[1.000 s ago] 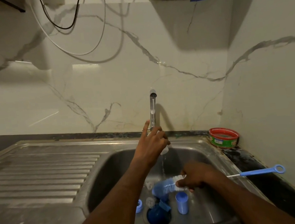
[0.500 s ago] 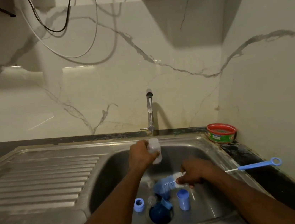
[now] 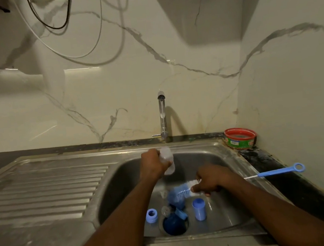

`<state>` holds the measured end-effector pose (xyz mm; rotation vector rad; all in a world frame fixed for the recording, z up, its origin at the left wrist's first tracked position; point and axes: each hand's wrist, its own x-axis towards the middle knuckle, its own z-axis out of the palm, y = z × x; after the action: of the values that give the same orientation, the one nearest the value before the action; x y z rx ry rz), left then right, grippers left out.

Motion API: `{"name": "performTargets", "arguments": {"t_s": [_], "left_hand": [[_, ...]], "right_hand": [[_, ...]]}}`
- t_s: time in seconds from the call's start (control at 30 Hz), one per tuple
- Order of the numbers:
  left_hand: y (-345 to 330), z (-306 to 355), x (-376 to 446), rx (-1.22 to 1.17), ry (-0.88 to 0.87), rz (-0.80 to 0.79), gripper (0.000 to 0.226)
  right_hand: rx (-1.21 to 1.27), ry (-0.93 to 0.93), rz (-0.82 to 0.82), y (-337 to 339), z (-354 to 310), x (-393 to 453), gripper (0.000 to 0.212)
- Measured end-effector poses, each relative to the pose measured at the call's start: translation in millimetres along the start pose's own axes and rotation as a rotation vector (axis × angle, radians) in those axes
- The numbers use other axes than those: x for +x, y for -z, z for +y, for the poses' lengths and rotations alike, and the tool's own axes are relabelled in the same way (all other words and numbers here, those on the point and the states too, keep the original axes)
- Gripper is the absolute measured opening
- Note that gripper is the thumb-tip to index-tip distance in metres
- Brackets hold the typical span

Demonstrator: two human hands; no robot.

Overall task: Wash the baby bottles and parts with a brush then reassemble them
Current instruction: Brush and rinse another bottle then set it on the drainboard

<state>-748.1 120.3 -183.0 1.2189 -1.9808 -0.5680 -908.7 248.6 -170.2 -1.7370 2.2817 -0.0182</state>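
Left hand (image 3: 153, 163) grips clear bottle (image 3: 167, 160); right hand (image 3: 211, 180) grips brush (image 3: 183, 191).

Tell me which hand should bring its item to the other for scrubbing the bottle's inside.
Right, probably. The right hand grips the bottle brush low in the sink, free to lift. The left hand holds the clear bottle under the tap's stream, so it is best kept there.

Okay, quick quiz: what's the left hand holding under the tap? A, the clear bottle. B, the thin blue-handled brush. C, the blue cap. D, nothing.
A: the left hand grips the clear bottle beneath the tap, where a thin stream falls.
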Motion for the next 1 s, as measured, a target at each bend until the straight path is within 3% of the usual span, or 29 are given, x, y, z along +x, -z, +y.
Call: {"name": "performTargets", "arguments": {"t_s": [0.17, 0.27, 0.6, 0.7, 0.83, 1.0], "left_hand": [[1.4, 0.7, -2.2, 0.028, -0.06, 0.082, 0.053], [2.3, 1.4, -5.9, 0.143, -0.028, 0.021, 0.047], [7.5, 1.7, -5.0, 0.07, -0.033, 0.117, 0.054], [4.3, 0.4, -6.4, 0.162, 0.004, 0.009, 0.05], [5.4, 2.7, -6.7, 0.081, -0.073, 0.139, 0.054], [5.7, 1.7, -6.1, 0.105, -0.036, 0.081, 0.054]], "right_hand": [[0.019, -0.006, 0.005, -1.3, 0.9, 2.3, 0.025], [0.001, -0.006, 0.0, -2.2, 1.8, 2.6, 0.025], [0.017, -0.012, -0.003, 0.2, -0.5, -1.7, 0.026], [0.016, -0.007, -0.007, 0.3, -1.0, -1.9, 0.024], [0.043, -0.02, -0.009, -1.0, -2.0, -2.1, 0.025], [0.038, -0.038, -0.007, -1.5, -2.8, -1.9, 0.025]]}}
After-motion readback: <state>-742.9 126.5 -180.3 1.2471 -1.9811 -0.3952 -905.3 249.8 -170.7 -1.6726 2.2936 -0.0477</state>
